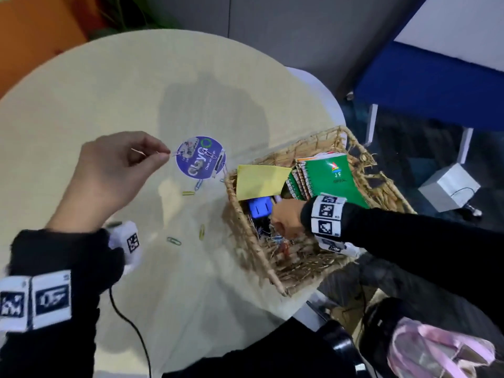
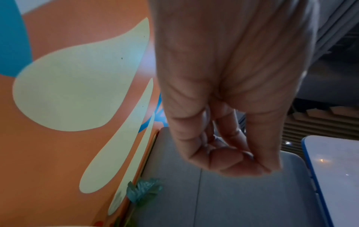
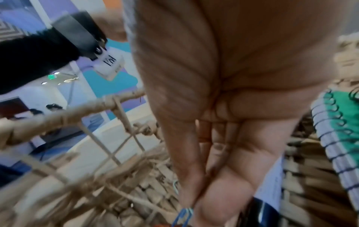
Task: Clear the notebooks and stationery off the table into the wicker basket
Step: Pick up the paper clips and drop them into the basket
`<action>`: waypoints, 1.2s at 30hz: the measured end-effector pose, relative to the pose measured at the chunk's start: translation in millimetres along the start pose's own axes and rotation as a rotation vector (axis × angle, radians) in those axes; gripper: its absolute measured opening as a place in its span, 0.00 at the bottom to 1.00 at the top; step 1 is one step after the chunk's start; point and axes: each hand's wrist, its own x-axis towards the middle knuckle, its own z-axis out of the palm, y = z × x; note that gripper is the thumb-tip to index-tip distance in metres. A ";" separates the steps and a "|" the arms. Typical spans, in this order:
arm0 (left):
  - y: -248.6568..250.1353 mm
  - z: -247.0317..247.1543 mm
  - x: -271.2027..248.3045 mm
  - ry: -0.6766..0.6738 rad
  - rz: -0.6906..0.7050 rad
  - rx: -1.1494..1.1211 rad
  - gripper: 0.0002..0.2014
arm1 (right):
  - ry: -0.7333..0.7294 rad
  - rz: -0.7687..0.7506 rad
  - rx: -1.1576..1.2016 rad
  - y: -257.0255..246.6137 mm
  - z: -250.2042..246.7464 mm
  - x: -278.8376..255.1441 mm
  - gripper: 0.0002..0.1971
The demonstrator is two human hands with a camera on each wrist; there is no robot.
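Note:
My left hand [image 1: 165, 155] hovers over the round table [image 1: 109, 85] and pinches a pinkish paper clip [image 1: 178, 153] at the edge of a purple round sticker [image 1: 200, 157]. In the left wrist view the left hand [image 2: 233, 155] has its fingers curled together and the clip is hidden. My right hand [image 1: 283, 223] reaches down inside the wicker basket [image 1: 252, 242], and its fingertips [image 3: 194, 198] pinch blue paper clips [image 3: 183, 215]. A green spiral notebook [image 1: 335, 181], a yellow pad [image 1: 259, 181] and a blue plastic item [image 1: 260, 208] lie in the basket. Several loose paper clips [image 1: 201, 231] lie on the table.
The basket sits at the table's right edge and overhangs it. A black cable [image 1: 131, 323] trails across the near side of the table. On the floor to the right stand a white box [image 1: 450, 189] and a blue bench [image 1: 436, 85]; a pink bag [image 1: 436, 350] lies nearby.

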 end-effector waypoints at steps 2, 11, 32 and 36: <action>15.6 13.4 -32.6 -0.038 -0.012 -0.013 0.03 | 0.012 -0.003 -0.025 -2.3 3.3 6.5 0.12; 60.5 119.0 -67.1 -0.413 0.106 0.155 0.05 | 0.381 -0.031 0.233 32.8 -10.9 -33.9 0.14; 131.2 234.6 -31.8 -0.938 0.116 0.821 0.06 | 0.841 -0.067 0.916 103.5 82.9 -136.9 0.05; 110.8 167.9 -28.9 -0.606 0.145 0.320 0.06 | 0.896 -0.129 0.947 83.1 64.5 -145.7 0.04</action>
